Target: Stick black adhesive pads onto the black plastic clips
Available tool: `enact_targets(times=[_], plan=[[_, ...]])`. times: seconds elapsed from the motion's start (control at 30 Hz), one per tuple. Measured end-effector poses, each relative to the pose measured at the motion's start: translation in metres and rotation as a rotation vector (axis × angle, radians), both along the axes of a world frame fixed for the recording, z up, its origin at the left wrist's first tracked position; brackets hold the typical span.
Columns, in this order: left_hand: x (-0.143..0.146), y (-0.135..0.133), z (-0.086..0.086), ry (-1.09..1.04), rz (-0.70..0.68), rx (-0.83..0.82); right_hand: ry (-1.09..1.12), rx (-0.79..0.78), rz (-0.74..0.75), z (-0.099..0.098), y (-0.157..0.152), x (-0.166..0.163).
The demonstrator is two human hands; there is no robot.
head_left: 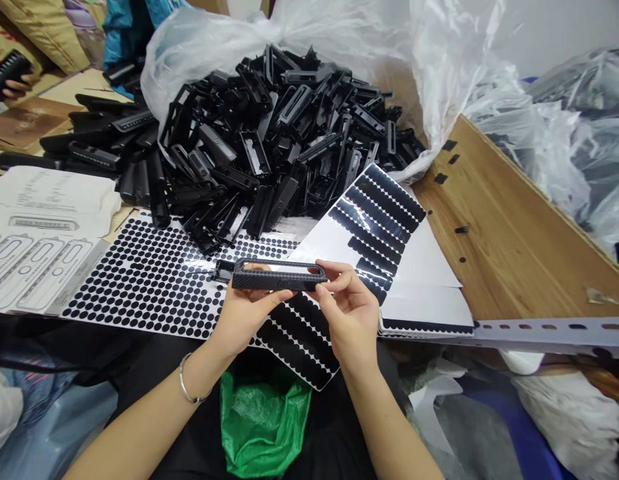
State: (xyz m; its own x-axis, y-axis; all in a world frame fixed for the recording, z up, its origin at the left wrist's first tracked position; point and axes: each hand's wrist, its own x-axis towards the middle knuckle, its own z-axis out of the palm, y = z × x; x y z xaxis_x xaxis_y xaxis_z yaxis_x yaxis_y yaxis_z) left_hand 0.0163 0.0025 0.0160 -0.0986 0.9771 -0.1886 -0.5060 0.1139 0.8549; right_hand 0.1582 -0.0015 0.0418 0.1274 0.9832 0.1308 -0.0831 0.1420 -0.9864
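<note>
Between my two hands is a black plastic housing [279, 281] with a long slot and a textured surface, held level above the table. My left hand [244, 310] grips its left end, thumb along the near side. The fingers and thumb of my right hand [346, 300] pinch its right end. Beneath lies a white sheet of round black stickers [159, 287]. A sheet of black sticker strips [376, 220] is under and beside my right hand, and part of another strip sheet [304, 337] hangs over the table's near edge.
A large heap of black housings [289, 127] spills from a clear plastic bag [449, 60]. Printed cards [39, 267] lie at left. A wooden board [519, 233] stands at right. A green bag [264, 420] sits below the edge. Another person's hand [19, 87] holds a black part at far left.
</note>
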Motion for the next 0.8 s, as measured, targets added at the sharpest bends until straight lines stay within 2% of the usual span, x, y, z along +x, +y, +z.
enact_targets(times=[0.33, 0.5, 0.6, 0.8], plan=[[0.002, -0.001, 0.002, -0.127, -0.042, 0.046, -0.07, 0.067, 0.014, -0.002, 0.001, 0.001], [-0.006, 0.006, 0.003, -0.133, 0.01, 0.071, -0.058, 0.029, 0.188, -0.004, 0.003, 0.008], [-0.011, 0.009, 0.003, -0.103, 0.039, 0.072, -0.266, 0.082, 0.194, -0.005, 0.006, 0.015], [-0.013, 0.01, 0.002, -0.091, 0.031, 0.069, -0.679, 0.312, 0.105, -0.008, 0.009, 0.022]])
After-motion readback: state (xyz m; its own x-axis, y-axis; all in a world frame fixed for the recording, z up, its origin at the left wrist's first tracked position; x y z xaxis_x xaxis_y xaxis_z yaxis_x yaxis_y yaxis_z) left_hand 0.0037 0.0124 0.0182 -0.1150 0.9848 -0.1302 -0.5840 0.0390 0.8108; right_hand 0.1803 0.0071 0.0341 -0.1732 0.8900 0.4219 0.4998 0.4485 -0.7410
